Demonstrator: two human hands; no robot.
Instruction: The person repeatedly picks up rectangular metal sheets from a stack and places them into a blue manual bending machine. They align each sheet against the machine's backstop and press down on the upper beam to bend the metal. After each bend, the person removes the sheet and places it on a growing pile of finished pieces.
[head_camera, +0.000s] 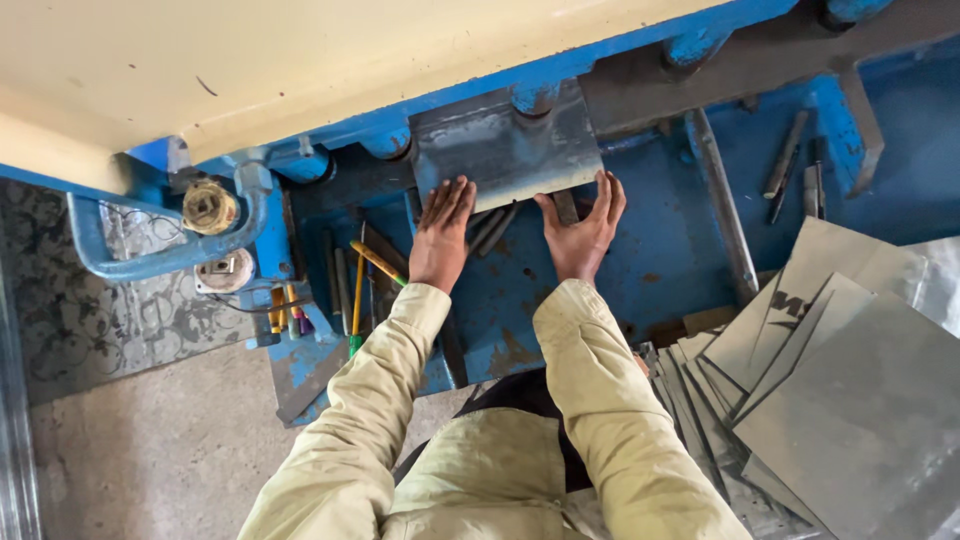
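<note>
From my seat I can't see the far edge of the grey metal sheet (505, 145); it runs under the blue machine frame (560, 75) and is lost there, and the cream housing (300, 60) above hides whatever presses on it. The stack of cut sheets (850, 400) at the right edge of the worktop (660, 250) is cut off by the picture, and the loose bars (790, 160) near the far right corner are too small for me to make out properly. The sheet is dull, scuffed steel, flat and roughly rectangular, lying at the far middle of the chipped, rust-spotted blue worktop. By the left edge lies a cluster of pencils and markers (355, 290), thin and coloured. My left hand (440, 235) lies flat, fingers straight and close together, tips resting on the sheet's near left corner, gripping nothing. My right hand (583, 230) is likewise spread open, palm down, fingertips on the near right corner, thumb angled inward. Both forearms in pale beige sleeves (400, 380) reach forward, roughly parallel
</note>
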